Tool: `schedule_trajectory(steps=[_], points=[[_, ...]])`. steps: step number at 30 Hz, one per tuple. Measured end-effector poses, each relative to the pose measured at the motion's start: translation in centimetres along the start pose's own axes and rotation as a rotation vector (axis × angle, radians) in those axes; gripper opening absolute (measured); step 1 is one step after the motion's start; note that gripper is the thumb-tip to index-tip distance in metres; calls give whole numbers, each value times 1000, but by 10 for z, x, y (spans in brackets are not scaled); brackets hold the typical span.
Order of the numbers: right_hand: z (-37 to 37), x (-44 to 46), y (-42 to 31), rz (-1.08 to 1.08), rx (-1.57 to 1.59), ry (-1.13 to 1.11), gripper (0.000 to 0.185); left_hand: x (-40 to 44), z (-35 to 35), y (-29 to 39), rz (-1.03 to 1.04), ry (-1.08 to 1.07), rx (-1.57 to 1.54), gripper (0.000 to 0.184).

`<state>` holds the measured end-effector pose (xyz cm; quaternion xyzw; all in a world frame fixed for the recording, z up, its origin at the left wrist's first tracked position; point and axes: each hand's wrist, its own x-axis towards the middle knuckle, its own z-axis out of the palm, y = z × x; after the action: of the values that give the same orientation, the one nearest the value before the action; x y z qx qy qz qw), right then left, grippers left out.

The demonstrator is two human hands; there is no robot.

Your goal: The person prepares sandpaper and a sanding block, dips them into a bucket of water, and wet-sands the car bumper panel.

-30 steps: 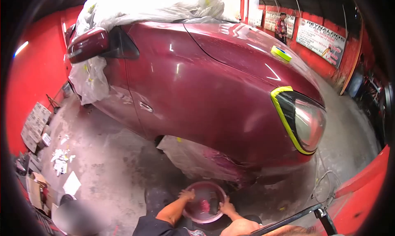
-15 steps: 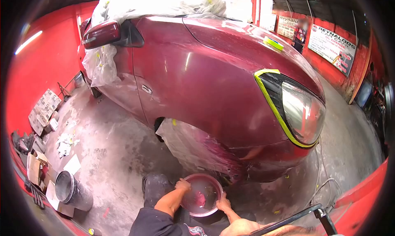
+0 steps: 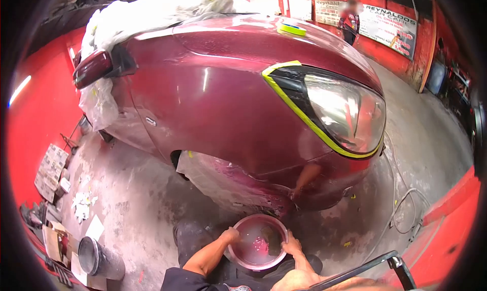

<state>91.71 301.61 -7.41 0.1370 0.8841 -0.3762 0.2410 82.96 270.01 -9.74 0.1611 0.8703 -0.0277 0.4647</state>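
Observation:
My left hand (image 3: pixel 231 235) grips the left edge of a round, pinkish-red basin (image 3: pixel 257 266). On its opposite edge my right hand (image 3: pixel 291 245) is closed too. Murky liquid lies in the basin, with a bright pink piece (image 3: pixel 261 246) in it whose kind I cannot make out. The basin is level above my lap, close to the front wheel area of a dark red car (image 3: pixel 213 113). Plastic sheeting (image 3: pixel 218 182) covers that wheel opening. Yellow-green tape (image 3: pixel 291 103) borders the headlight (image 3: pixel 345 113).
A roll of tape (image 3: pixel 292 30) rests on the hood. Left on the floor are a dark bucket (image 3: pixel 109 265) and a cardboard box (image 3: pixel 52 243). A hose (image 3: pixel 393 210) curls at right, near a black metal bar (image 3: pixel 401 270). Another person (image 3: pixel 349 22) stands at the back.
My view has turned to the right, so the car appears farther left. Both hands still hold the basin, which sits slightly further right in view. The person at the back shows more fully.

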Motion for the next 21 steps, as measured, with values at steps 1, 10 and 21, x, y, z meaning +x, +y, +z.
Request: schedule_trajectory(steps=[1, 10, 21], points=[[0, 2, 0, 3, -15, 15, 77, 1, 3, 0, -16, 4, 16, 95], [5, -2, -10, -5, -127, 153, 62, -11, 10, 6, -268, 263, -253, 82], [2, -8, -12, -27, -87, 225, 43, -236, -210, 90, 441, 1784, -111, 25]])
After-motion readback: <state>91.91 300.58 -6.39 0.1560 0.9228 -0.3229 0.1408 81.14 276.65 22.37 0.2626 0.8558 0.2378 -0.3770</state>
